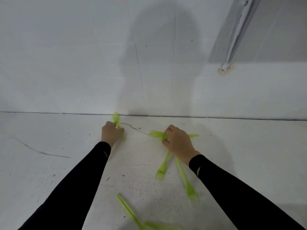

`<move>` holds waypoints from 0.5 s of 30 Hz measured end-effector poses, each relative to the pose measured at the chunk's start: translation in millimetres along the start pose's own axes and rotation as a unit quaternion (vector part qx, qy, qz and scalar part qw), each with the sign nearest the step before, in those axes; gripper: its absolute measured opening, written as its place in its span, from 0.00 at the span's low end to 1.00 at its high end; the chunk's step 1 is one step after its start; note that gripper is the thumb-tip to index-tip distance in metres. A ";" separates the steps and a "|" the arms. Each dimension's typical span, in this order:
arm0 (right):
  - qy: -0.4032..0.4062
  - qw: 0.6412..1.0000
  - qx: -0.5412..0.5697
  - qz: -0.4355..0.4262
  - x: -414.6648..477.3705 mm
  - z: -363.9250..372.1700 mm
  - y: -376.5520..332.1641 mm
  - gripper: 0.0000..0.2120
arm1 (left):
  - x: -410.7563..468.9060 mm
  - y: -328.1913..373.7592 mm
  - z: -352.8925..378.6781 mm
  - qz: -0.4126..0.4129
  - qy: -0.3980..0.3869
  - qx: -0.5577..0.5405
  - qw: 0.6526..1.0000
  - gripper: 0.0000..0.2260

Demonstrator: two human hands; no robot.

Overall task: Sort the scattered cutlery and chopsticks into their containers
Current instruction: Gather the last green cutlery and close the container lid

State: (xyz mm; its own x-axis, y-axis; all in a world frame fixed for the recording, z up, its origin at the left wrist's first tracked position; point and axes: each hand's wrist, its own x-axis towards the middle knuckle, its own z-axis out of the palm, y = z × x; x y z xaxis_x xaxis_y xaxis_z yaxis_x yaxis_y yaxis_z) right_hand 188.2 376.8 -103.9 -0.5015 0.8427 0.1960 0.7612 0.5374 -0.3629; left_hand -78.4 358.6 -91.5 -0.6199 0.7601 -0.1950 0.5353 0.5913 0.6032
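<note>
Blurred green utensil (127, 208) nearest, two loose forks (162, 170) beyond, on white tabletop (49, 180).
Left hand (112, 134) gripping one green piece (115, 117), right hand (178, 143) clutching green bunch (156, 134), likely to sort several at once; containers unseen.

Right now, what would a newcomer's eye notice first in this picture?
Bright green against a white surface: the left hand grips a green piece by the far wall, and the right hand grips a green bunch. Both arms wear black sleeves. Two loose forks lie near the right wrist, and blurred green pieces lie at the bottom edge.
</note>
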 end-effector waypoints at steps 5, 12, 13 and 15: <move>0.179 0.971 0.158 0.023 -7.3 -47.0 -11.7 0.13 | -26.6 9.9 -11.4 0.036 -0.053 0.073 0.995 0.15; 0.082 0.875 0.415 0.235 -56.7 -120.4 -18.3 0.13 | -149.2 68.4 1.2 0.125 -0.193 -0.329 0.916 0.08; 0.039 0.870 0.428 0.241 -70.3 -122.5 -21.4 0.13 | -167.7 72.8 7.7 0.123 -0.212 -0.375 0.894 0.07; -0.043 0.873 0.423 0.237 -101.1 -119.2 -27.7 0.15 | -201.0 76.9 24.7 0.115 -0.239 -0.430 0.863 0.07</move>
State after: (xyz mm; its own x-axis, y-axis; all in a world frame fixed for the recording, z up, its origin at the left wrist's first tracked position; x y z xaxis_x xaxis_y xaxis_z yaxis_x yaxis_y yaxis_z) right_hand 266.9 280.6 -5.1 -0.2698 0.9387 -0.2147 0.3331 -0.1182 -0.9354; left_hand 101.5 258.0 -24.9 -0.1367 0.9764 -0.1670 -0.1387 0.1480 0.9792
